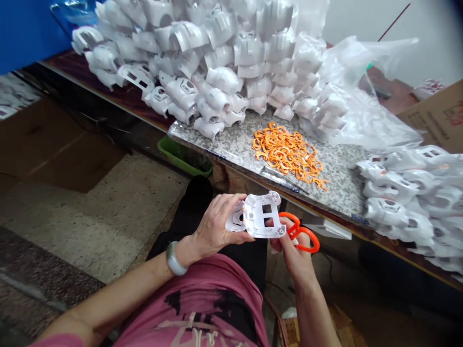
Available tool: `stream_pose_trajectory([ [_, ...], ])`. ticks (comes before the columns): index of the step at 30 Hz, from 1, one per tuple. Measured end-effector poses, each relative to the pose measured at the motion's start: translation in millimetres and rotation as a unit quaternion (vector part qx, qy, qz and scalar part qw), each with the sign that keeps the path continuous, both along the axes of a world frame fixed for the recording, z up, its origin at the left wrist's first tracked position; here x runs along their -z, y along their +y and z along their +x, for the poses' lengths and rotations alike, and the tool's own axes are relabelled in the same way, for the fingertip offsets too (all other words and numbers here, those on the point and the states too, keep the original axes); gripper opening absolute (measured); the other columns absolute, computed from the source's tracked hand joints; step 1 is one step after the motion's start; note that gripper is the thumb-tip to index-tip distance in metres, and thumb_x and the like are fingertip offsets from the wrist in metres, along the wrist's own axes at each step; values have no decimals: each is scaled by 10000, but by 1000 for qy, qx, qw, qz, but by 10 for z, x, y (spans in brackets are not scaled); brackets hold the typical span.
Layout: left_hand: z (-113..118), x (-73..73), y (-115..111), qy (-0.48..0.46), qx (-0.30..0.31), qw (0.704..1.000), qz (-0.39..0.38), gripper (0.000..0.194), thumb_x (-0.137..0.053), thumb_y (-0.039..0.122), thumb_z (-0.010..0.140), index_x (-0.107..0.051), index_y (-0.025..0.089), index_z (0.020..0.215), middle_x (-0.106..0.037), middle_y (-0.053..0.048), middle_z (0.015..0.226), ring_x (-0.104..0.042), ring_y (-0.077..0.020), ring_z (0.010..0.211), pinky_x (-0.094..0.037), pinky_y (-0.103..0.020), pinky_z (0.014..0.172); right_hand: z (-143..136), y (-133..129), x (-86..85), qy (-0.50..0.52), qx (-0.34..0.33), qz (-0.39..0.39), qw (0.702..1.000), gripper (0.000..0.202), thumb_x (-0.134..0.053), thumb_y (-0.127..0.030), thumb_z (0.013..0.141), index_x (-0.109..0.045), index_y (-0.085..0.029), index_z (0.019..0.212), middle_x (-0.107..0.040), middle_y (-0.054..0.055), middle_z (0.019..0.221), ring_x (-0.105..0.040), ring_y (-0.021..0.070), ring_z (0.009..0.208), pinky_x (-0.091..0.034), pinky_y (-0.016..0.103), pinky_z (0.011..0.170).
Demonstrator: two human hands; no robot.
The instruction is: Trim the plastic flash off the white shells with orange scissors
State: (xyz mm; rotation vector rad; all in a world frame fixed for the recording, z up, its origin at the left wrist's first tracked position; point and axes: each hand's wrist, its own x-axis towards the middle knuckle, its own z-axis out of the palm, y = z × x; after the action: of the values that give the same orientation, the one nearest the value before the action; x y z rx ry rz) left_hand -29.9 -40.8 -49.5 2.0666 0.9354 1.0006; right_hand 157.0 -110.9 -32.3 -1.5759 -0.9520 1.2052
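My left hand (213,221) grips a white plastic shell (256,219) by its left end, fingers along the top and thumb beneath. The shell has square openings and its hollow inner side faces up. In my right hand (294,253) is a pair of scissors with orange handles (307,240); their blades are hidden behind the shell. The right fingers sit close to the shell's right end, and I cannot tell whether they touch it. Beyond my hands, a heap of small orange plastic rings (285,149) lies on the speckled tabletop (342,193).
White shells (217,91) are stacked high along the back of the table, with another pile (415,193) at the right. Clear plastic bags (372,111) and a cardboard box (439,108) stand behind. Tweezers (282,178) lie near the front edge. Below is a green bin (184,156).
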Motion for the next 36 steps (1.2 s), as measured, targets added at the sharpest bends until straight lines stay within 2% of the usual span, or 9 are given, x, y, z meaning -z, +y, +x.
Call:
stream_pose_trajectory([
  [5,26,-23,-11,-16,17,999,-27,750,-465,709,757,-489,129,1232,-582,-153,1110,-522,-267,998,-391,-379,892,18,-10,-50,-19,-9,27,999,360,-567,-512,808,-594,-160,876,-450,-43,551,-405,73,463,-363,188,427],
  [10,155,-144,87,-58,45,996,-55,712,-430,694,788,-468,136,1229,-556,-151,1109,-514,-258,992,-404,-357,877,125,38,-179,-105,-33,58,992,297,-489,-452,878,-619,-185,898,-566,22,693,-510,113,554,-443,224,499],
  [13,284,-248,255,-92,67,990,-83,702,-411,686,806,-447,139,1245,-541,-144,1100,-519,-245,966,-420,-343,854,222,222,-358,-177,-59,86,979,289,-439,-415,907,-644,-210,906,-607,50,750,-562,144,615,-472,244,550],
  [17,494,-418,570,-119,88,980,-130,707,-292,692,840,-428,143,1264,-538,-140,1086,-532,-231,935,-440,-336,832,389,619,-670,-250,-79,142,954,184,-500,-333,886,-652,-229,887,-600,29,712,-551,140,602,-452,231,544],
  [22,756,-645,867,-95,78,986,-115,687,-335,675,841,-422,150,1276,-532,-157,1145,-509,-259,1041,-417,-361,902,653,882,-903,-261,-92,131,952,130,-505,-268,879,-619,-205,888,-581,15,694,-537,126,593,-427,220,537],
  [26,855,-737,927,-57,79,988,-123,728,-361,711,806,-457,148,1257,-560,-162,1135,-526,-267,1025,-420,-366,891,834,821,-899,-247,-121,82,958,137,-504,-262,875,-604,-185,927,-580,15,694,-538,125,593,-419,221,533],
  [30,805,-626,854,-35,76,985,-153,760,-446,729,756,-505,140,1232,-570,-165,1150,-513,-282,1051,-397,-383,924,879,707,-726,-242,-133,70,959,138,-490,-217,870,-598,-182,950,-613,17,752,-546,116,614,-417,212,564],
  [33,751,-472,714,-99,63,951,-288,761,-519,721,722,-537,143,1216,-579,-147,1157,-530,-270,1021,-411,-359,898,800,579,-554,-255,-135,55,956,150,-474,-167,849,-590,-179,944,-627,19,781,-564,116,650,-422,205,603],
  [36,742,-400,549,-215,47,840,-495,739,-425,755,749,-598,140,1120,-639,-116,1005,-585,-224,841,-468,-325,752,671,427,-481,-277,-145,43,949,192,-466,-122,813,-580,-173,959,-643,31,843,-581,118,702,-422,201,641],
])
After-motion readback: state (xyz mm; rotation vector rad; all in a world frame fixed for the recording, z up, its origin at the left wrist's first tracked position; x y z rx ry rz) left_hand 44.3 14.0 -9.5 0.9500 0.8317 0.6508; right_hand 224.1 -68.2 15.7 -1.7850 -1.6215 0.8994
